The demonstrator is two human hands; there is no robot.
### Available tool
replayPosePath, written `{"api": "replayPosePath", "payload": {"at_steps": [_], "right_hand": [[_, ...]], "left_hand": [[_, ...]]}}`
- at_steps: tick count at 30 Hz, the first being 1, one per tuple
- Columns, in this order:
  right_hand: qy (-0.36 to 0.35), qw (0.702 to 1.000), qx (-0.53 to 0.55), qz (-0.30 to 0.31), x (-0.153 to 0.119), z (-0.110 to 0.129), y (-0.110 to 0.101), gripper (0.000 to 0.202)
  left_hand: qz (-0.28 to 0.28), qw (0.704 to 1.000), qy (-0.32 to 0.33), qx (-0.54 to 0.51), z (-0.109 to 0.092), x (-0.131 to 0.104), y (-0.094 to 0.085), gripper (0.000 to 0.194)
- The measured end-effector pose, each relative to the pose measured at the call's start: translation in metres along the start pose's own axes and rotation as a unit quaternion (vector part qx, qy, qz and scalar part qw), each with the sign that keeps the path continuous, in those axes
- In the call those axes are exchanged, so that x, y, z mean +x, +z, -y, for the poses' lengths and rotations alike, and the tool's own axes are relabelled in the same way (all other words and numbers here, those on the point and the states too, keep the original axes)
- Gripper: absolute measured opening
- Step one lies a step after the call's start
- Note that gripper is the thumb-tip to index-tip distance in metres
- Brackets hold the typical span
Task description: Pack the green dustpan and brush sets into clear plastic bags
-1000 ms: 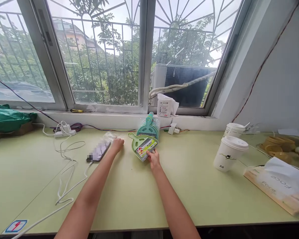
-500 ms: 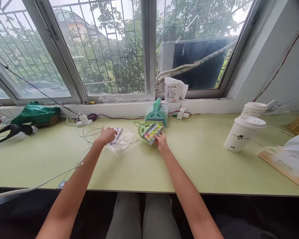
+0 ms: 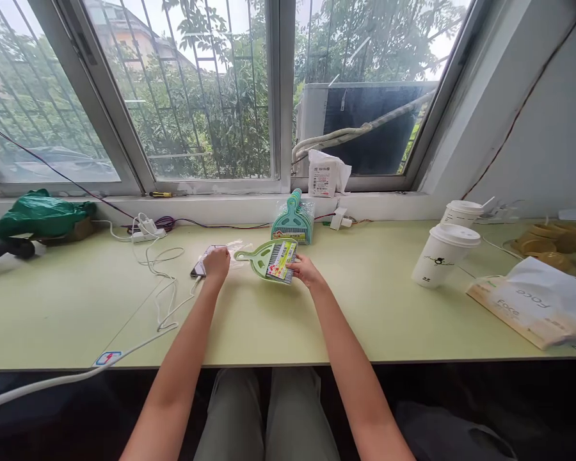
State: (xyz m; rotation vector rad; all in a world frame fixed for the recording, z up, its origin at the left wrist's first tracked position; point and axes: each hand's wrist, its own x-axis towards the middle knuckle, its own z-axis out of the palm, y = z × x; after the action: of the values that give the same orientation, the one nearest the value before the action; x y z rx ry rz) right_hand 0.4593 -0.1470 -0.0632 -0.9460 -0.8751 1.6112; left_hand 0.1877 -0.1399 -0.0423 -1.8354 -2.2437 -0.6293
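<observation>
- Right hand (image 3: 307,271): grasps the dustpan (image 3: 259,264) by its wide end, thumb on the label (image 3: 283,258). Half a second ago the handle pointed up and left; now it points more squarely left, and the label stands steeper.
- Left hand (image 3: 216,264): clenched now, where it was looser half a second ago; I cannot tell whether it grips the wrap (image 3: 240,246). Less of the wrap shows than before, behind the fist and near the handle.
- Dustpan: light green, with cut-outs near the handle; a brush with grey bristles (image 3: 288,280) sits in it under a yellow and white printed label. It is in front of the stack (image 3: 292,225), over the middle of the surface (image 3: 264,326); I cannot tell if it touches down.
- Stack: one, of teal dustpans in clear plastic, too tightly nested to count.
- Phone (image 3: 198,269): one, partly hidden by the left hand, a white cable at its near end.
- Farther out: two white lidded cups (image 3: 444,257), one tissue pack (image 3: 511,307), one power strip (image 3: 148,235), one green bag (image 3: 43,214).
- Sill: one screwdriver (image 3: 160,194), one white packet (image 3: 322,177).
</observation>
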Motion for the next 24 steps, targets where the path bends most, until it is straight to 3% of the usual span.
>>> {"api": "replayPosePath", "payload": {"at_steps": [7,14,17,18,20,22,24], "right_hand": [[-0.063,0.993,-0.026,-0.095,-0.001,-0.011,0.011,0.049],[-0.036,0.999,0.006,0.003,-0.011,-0.029,0.032,0.028],[-0.046,0.997,0.051,-0.019,-0.011,-0.037,0.039,0.025],[-0.052,0.996,0.067,-0.029,-0.010,-0.039,0.041,0.025],[-0.068,0.992,0.095,-0.042,-0.009,-0.041,0.042,0.025],[-0.083,0.989,0.112,-0.047,-0.009,-0.041,0.042,0.026],[-0.096,0.987,0.121,-0.050,-0.009,-0.039,0.041,0.027]], "left_hand": [[-0.050,0.995,0.011,-0.080,-0.019,-0.016,0.018,0.026],[-0.104,0.968,0.082,-0.213,-0.032,-0.031,0.010,0.021],[-0.128,0.949,0.089,-0.275,-0.043,-0.039,0.000,0.020],[-0.154,0.941,0.066,-0.294,-0.046,-0.041,-0.003,0.028],[-0.224,0.910,-0.015,-0.348,-0.050,-0.042,-0.005,0.063],[-0.253,0.852,-0.101,-0.447,-0.048,-0.037,-0.004,0.090],[-0.172,0.773,-0.153,-0.591,-0.043,-0.028,0.000,0.089]]}}
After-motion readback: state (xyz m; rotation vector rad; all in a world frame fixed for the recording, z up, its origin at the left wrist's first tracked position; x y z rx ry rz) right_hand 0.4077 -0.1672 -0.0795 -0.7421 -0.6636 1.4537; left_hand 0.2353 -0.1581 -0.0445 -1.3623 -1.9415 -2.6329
